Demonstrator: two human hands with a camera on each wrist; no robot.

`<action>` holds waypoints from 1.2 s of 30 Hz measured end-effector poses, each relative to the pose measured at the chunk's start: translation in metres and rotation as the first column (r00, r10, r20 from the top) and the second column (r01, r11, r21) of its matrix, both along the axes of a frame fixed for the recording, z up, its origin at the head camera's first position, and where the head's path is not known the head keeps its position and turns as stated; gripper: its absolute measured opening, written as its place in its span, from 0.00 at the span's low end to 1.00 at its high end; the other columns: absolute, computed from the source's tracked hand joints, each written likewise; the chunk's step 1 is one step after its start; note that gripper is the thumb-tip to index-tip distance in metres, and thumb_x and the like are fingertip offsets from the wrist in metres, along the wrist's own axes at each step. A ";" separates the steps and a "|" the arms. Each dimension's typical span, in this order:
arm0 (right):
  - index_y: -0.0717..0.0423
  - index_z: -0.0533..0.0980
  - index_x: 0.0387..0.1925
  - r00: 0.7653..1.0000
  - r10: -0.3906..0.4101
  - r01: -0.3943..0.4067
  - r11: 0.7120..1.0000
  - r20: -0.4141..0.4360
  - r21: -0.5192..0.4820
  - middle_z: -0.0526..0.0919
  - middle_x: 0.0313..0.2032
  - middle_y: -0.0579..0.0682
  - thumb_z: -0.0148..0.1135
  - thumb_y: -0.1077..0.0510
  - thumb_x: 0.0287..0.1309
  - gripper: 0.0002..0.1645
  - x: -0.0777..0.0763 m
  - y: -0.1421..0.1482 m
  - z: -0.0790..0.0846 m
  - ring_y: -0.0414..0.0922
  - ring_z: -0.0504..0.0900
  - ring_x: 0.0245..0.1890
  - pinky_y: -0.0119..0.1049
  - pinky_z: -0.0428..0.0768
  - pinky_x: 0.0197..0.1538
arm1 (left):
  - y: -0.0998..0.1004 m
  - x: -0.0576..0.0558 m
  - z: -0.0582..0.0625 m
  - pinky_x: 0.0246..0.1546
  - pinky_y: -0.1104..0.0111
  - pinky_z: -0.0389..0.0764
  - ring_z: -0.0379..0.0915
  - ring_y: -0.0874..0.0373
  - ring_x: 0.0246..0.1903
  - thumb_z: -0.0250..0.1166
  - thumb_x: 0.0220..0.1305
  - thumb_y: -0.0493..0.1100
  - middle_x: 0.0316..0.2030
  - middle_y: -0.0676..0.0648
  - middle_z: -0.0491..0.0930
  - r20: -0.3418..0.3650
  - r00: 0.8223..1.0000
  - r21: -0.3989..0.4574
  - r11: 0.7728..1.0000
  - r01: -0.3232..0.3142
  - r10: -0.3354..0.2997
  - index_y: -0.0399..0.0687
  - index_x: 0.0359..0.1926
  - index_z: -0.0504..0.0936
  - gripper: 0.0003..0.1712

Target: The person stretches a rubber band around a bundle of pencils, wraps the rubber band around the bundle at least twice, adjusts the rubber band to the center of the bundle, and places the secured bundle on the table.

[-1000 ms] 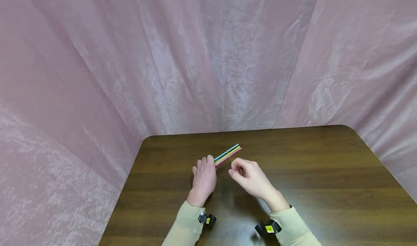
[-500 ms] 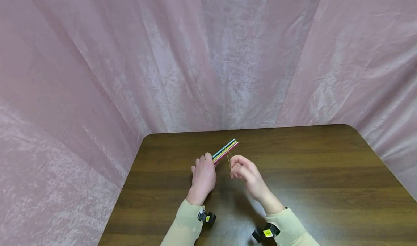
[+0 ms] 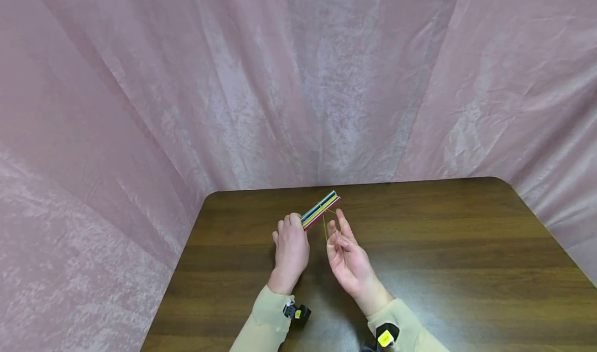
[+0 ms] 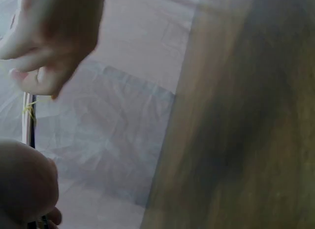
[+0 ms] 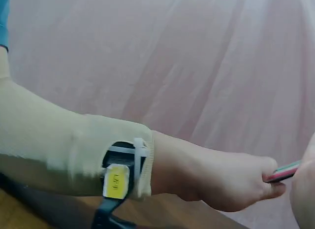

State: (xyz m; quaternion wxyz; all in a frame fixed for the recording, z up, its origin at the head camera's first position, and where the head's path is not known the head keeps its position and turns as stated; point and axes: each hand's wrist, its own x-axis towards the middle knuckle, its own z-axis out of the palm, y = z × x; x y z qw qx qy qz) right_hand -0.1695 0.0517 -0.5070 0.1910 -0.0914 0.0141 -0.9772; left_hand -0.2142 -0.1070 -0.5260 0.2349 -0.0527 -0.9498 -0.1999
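Note:
A bundle of thin coloured sticks [image 3: 313,216], with blue, yellow, white and red among them, slants up to the right in the head view. My left hand [image 3: 291,253] grips its lower end, and that end is hidden under the fingers. A thin yellow rubber band [image 3: 325,228] wraps the bundle beyond this hand. From there its loop stretches to my right hand [image 3: 351,264], which is turned palm up with the band hooked on its fingers. The left wrist view shows the band [image 4: 29,109] crossed on the sticks, below the right hand's curled fingers [image 4: 37,83].
A brown wooden table [image 3: 466,248] lies beneath both hands. Pink cloth [image 3: 298,82] hangs behind and on both sides of it. Black wrist devices with yellow labels sit on the left sleeve [image 3: 266,315] and the right sleeve [image 3: 410,326].
My right hand has rolled from palm down to palm up, spreading the rubber band into a wider loop. The bundle's far end has risen slightly and shifted left. My left hand keeps its grip.

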 end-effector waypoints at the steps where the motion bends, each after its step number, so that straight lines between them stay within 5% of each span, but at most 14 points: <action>1: 0.53 0.55 0.82 0.999 0.012 -0.011 1.000 0.032 -0.025 0.83 0.50 0.53 0.32 0.69 0.85 0.31 -0.002 0.002 -0.001 0.40 0.86 0.39 0.20 0.77 0.47 | -0.001 -0.001 -0.001 0.35 0.54 0.69 0.72 0.43 0.40 0.72 0.66 0.32 0.40 0.41 0.78 -0.011 1.000 -0.006 1.000 0.004 -0.004 0.40 0.48 0.74 0.16; 5: 0.69 0.79 0.55 0.981 0.043 -0.033 0.998 0.191 -0.058 0.87 0.43 0.57 0.47 0.61 0.84 0.18 -0.010 0.013 -0.002 0.43 0.90 0.37 0.21 0.80 0.47 | -0.005 -0.003 -0.006 0.38 0.54 0.68 0.71 0.45 0.41 0.72 0.64 0.30 0.41 0.43 0.78 -0.062 0.997 -0.081 0.995 0.050 -0.056 0.40 0.50 0.76 0.17; 10: 0.59 0.81 0.41 0.962 -0.038 0.006 0.993 0.269 0.120 0.86 0.36 0.51 0.58 0.53 0.77 0.13 -0.019 0.023 0.000 0.34 0.85 0.28 0.21 0.81 0.45 | -0.011 -0.004 -0.007 0.42 0.54 0.68 0.70 0.46 0.42 0.75 0.59 0.30 0.42 0.44 0.77 -0.097 0.982 -0.190 0.972 0.139 -0.160 0.42 0.49 0.78 0.20; 16: 0.56 0.83 0.39 0.963 -0.171 0.070 0.905 0.208 0.419 0.84 0.30 0.42 0.61 0.38 0.71 0.24 -0.028 0.033 -0.003 0.31 0.85 0.27 0.19 0.81 0.41 | -0.013 -0.006 -0.007 0.41 0.54 0.69 0.69 0.47 0.41 0.72 0.64 0.31 0.41 0.45 0.77 -0.059 0.981 -0.261 0.951 0.165 -0.186 0.45 0.48 0.78 0.15; 20: 0.59 0.84 0.53 0.967 -0.245 0.154 0.771 0.065 0.618 0.81 0.29 0.41 0.59 0.40 0.76 0.27 -0.031 0.036 -0.005 0.30 0.83 0.26 0.21 0.82 0.41 | -0.012 -0.006 -0.007 0.40 0.55 0.68 0.69 0.47 0.40 0.66 0.70 0.31 0.40 0.45 0.78 -0.017 0.980 -0.280 0.942 0.188 -0.200 0.45 0.47 0.78 0.09; 25: 0.70 0.79 0.61 0.945 -0.318 0.236 0.486 -0.082 0.842 0.84 0.27 0.42 0.64 0.52 0.78 0.25 -0.033 0.040 -0.006 0.32 0.80 0.22 0.30 0.86 0.43 | -0.008 -0.004 -0.007 0.39 0.55 0.68 0.69 0.48 0.40 0.67 0.69 0.31 0.39 0.46 0.78 0.018 0.971 -0.287 0.929 0.232 -0.237 0.47 0.46 0.77 0.10; 28: 0.75 0.78 0.60 0.931 -0.341 0.256 0.355 -0.130 0.899 0.86 0.33 0.44 0.67 0.57 0.75 0.25 -0.034 0.043 -0.006 0.34 0.80 0.23 0.33 0.87 0.44 | -0.005 -0.004 -0.008 0.38 0.56 0.68 0.69 0.48 0.40 0.71 0.67 0.33 0.39 0.46 0.78 0.021 0.968 -0.306 0.920 0.245 -0.251 0.47 0.44 0.77 0.12; 31: 0.76 0.78 0.58 0.924 -0.348 0.267 0.290 -0.159 0.919 0.86 0.35 0.47 0.68 0.59 0.74 0.23 -0.035 0.047 -0.005 0.36 0.81 0.24 0.35 0.87 0.44 | -0.002 -0.005 -0.010 0.38 0.56 0.69 0.70 0.48 0.40 0.72 0.66 0.34 0.38 0.46 0.78 0.022 0.965 -0.315 0.915 0.253 -0.260 0.47 0.43 0.76 0.13; 36: 0.73 0.80 0.58 0.915 -0.359 0.293 0.279 -0.183 0.915 0.86 0.35 0.45 0.67 0.58 0.75 0.22 -0.037 0.052 -0.004 0.35 0.80 0.22 0.35 0.87 0.43 | 0.001 -0.007 -0.012 0.37 0.57 0.69 0.70 0.48 0.39 0.72 0.67 0.34 0.37 0.47 0.78 0.018 0.964 -0.303 0.917 0.259 -0.266 0.47 0.42 0.76 0.12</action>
